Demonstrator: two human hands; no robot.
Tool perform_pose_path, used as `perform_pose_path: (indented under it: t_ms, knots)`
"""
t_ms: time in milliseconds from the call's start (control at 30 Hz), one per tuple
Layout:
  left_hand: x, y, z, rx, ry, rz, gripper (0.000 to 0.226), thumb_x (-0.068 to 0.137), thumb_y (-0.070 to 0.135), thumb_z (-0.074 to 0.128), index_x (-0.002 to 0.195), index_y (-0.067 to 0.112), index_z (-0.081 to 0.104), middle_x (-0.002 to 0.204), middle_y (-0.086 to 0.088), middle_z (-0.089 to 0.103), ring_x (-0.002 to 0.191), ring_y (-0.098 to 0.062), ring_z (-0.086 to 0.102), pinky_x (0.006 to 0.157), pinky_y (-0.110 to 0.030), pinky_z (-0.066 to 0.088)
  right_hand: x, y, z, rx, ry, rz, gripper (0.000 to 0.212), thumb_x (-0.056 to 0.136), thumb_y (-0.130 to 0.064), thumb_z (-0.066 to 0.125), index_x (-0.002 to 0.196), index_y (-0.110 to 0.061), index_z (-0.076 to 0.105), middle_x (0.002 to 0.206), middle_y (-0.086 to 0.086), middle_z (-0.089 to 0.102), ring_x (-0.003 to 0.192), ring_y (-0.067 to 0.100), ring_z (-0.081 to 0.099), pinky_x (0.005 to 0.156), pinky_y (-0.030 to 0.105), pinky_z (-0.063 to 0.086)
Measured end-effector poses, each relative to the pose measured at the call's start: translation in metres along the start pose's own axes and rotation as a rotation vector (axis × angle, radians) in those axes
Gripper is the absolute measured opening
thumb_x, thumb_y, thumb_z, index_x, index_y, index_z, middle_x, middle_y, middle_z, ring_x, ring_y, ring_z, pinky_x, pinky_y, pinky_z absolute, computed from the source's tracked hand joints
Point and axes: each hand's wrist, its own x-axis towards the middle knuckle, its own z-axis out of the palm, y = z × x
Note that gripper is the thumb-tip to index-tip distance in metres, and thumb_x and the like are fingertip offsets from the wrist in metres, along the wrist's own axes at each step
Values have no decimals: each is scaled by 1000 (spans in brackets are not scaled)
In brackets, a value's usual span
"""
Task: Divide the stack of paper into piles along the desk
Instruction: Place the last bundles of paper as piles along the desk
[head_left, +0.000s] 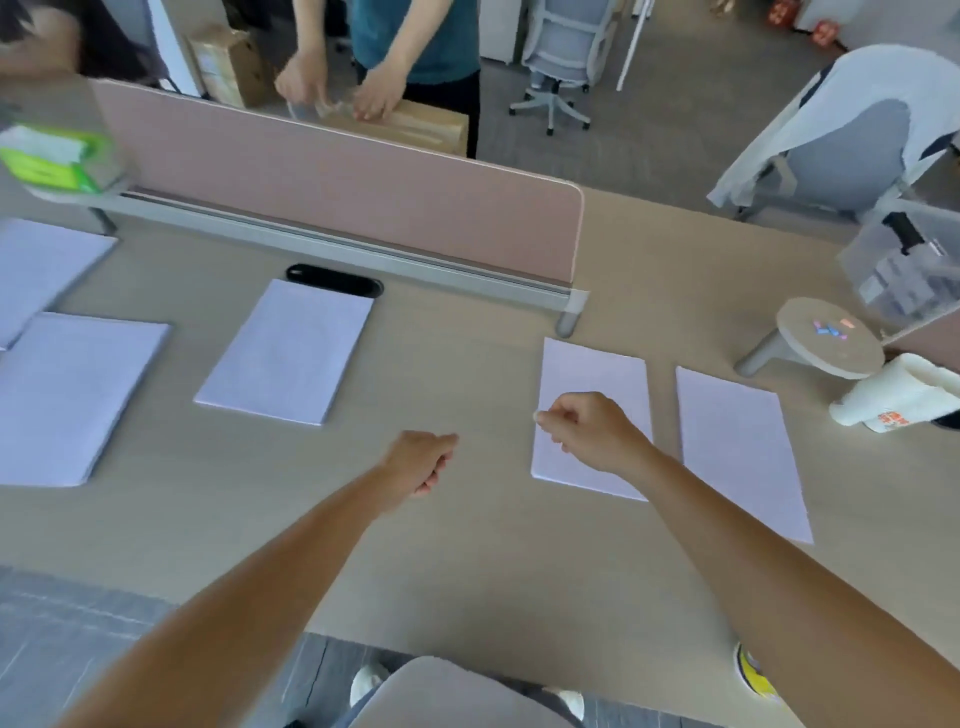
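Note:
Several piles of white paper lie along the wooden desk (467, 545). One pile (47, 260) sits at the far left, a thick pile (67, 400) in front of it, and another pile (285, 353) in the middle. Two thin piles lie on the right, one (597, 379) under my right hand and one (737, 447) beside it. My left hand (421, 462) hovers over bare desk with fingers curled and nothing in it. My right hand (587, 431) is above the thin pile, fingers closed loosely; whether it pinches a sheet I cannot tell.
A pink divider (337, 192) runs along the back. A black oval grommet (335, 280) lies behind the middle pile. A round stand (826, 338), paper cup (898, 400) and clear box (904, 260) sit at right. Another person handles a cardboard box (410, 124) beyond the divider.

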Motion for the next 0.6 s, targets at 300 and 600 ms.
perform_pose_path:
  t_ms: [300, 600]
  knots:
    - [-57, -72, -230, -196, 516, 46, 40, 86, 22, 67, 55, 19, 43, 54, 1, 40, 44, -15, 35, 47, -21, 30, 51, -198, 141, 112, -247, -305, 30, 87, -33, 68, 67, -15, 56, 56, -7, 52, 46, 4, 44, 51, 22, 37]
    - [-97, -88, -355, -243, 794, -30, 27, 89, 33, 63, 74, 11, 59, 66, -2, 55, 57, -18, 47, 56, -26, 41, 92, -309, 268, 353, -577, -201, 18, 93, -20, 63, 95, -3, 63, 84, 9, 65, 67, 24, 61, 67, 34, 50]
